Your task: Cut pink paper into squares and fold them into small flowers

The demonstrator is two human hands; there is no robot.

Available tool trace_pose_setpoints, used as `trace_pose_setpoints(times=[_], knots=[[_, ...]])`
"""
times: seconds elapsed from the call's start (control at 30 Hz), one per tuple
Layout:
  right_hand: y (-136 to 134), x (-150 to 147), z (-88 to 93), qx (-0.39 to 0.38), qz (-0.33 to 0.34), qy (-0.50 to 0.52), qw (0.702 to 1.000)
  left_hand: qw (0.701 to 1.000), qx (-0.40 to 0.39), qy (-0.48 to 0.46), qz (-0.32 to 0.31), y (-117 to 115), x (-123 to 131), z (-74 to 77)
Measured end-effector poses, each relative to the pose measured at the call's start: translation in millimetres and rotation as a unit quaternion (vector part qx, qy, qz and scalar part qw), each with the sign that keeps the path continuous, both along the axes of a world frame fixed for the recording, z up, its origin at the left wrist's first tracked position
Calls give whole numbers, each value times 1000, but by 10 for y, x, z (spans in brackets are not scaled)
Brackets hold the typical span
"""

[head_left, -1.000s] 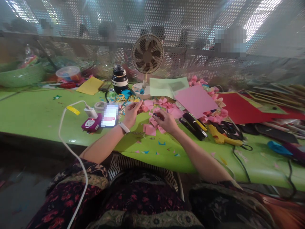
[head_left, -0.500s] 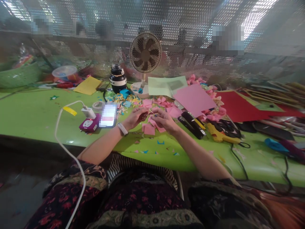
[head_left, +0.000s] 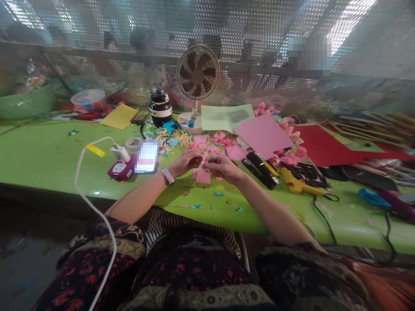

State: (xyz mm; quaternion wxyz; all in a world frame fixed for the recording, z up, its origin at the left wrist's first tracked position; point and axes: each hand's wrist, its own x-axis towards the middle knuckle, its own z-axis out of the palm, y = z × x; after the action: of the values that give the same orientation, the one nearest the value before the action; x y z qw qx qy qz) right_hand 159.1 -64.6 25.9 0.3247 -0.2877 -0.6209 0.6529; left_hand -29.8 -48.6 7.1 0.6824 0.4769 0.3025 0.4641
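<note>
Nearest the camera, both forearms reach over the edge of the bright green tabletop [head_left: 48,160], and the hands meet just above a small pink paper square [head_left: 203,176] lying flat on it. The left hand [head_left: 185,160] has its fingertips pinched together on a little pink paper piece [head_left: 207,158], too small to make out the shape. The right hand [head_left: 223,166] is pinched in too, touching the same piece from the other side, with a thin pale stick or strip [head_left: 205,153] poking up between them.

My take on doing this bit well: keep both wrists low near the table so the tiny piece stays steady, and let one hand anchor while the other does the fiddly work. Pinch lightly, since paper this thin creases easily.

Left of the hands sits a phone [head_left: 147,157] beside a purple charger block [head_left: 120,169]. Right lies a black stapler-like tool [head_left: 263,169] and a yellow glue gun [head_left: 300,183]. Further back are finished pink paper flowers [head_left: 290,153], a large pink sheet [head_left: 264,136], and a small beige desk fan [head_left: 197,80].
</note>
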Motion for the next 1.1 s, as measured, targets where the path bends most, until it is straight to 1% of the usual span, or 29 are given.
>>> trace_pose_setpoints(times=[0.07,0.17,0.23,0.3,0.37,0.47,0.57,0.63,0.7,0.77,0.83,0.9,0.97,1.1], knots=[[-12,-19,-2,-9,-25,14,1000,1000,-15,4,23,13,14,-23],[7,-35,-15,-24,-112,63,991,997,-31,11,67,18,37,-53],[46,-31,-33,-28,-166,82,982,998,-14,15,60,4,48,-69],[90,-19,-57,-22,-203,81,976,999,7,16,32,-20,54,-78],[126,-5,-83,-5,-226,75,971,1000,23,16,13,-46,55,-78],[151,6,-113,18,-239,73,968,999,35,19,7,-70,57,-69],[148,10,-114,22,-245,71,967,999,31,22,15,-68,60,-56],[139,21,-97,34,-254,54,965,999,28,25,33,-55,56,-46],[129,41,-73,84,-263,7,961,997,29,31,58,-35,43,-34],[120,62,-53,171,-266,-68,946,996,34,38,80,-12,23,-20],[117,73,-48,258,-269,-144,916,994,43,44,87,5,4,-7],[120,74,-56,312,-277,-198,887,994,57,51,79,14,-8,2],[129,73,-69,332,-283,-225,871,994,71,56,66,14,-11,4],[153,89,-76,335,-287,-242,864,994,80,56,52,7,-5,-12]])
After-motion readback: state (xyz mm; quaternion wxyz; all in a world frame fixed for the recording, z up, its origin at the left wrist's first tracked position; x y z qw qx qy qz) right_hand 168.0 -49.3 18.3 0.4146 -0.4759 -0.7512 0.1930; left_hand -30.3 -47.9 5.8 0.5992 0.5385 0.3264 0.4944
